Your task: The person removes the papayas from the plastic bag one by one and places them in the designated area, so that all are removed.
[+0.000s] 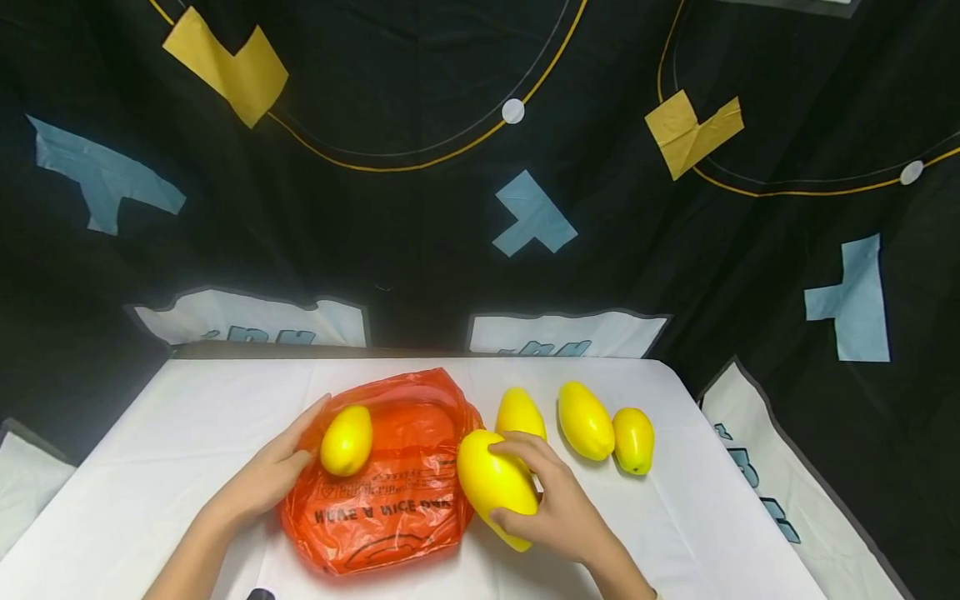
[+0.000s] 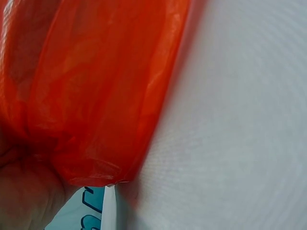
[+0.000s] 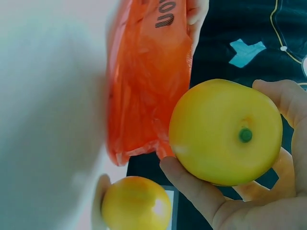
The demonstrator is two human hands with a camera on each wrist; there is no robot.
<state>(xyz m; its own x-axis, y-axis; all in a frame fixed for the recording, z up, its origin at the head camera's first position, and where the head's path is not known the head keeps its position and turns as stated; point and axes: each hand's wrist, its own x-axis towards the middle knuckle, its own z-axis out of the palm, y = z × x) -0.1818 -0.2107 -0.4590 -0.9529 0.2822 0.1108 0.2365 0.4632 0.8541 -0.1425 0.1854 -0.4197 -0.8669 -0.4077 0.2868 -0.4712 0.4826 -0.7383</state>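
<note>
A red-orange plastic bag (image 1: 390,467) with black lettering stands in the middle of the white table. My left hand (image 1: 266,475) grips its left edge, the plastic gathered into creases at the hand in the left wrist view. A small yellow mango (image 1: 346,440) shows against the upper left of the bag, close to the left thumb. Between thumb and fingers, my right hand (image 1: 555,500) holds a large yellow mango (image 1: 487,479) at the bag's right side. Its rounded end with a green stem tip (image 3: 245,135) faces the right wrist camera.
Behind the right hand lies another yellow mango (image 1: 521,412), partly hidden. Farther right, a large mango (image 1: 585,421) and a smaller one (image 1: 633,440) lie side by side on the table (image 1: 697,517). A dark object (image 1: 261,594) peeks in at the front edge. Black cloth (image 1: 420,250) hangs behind.
</note>
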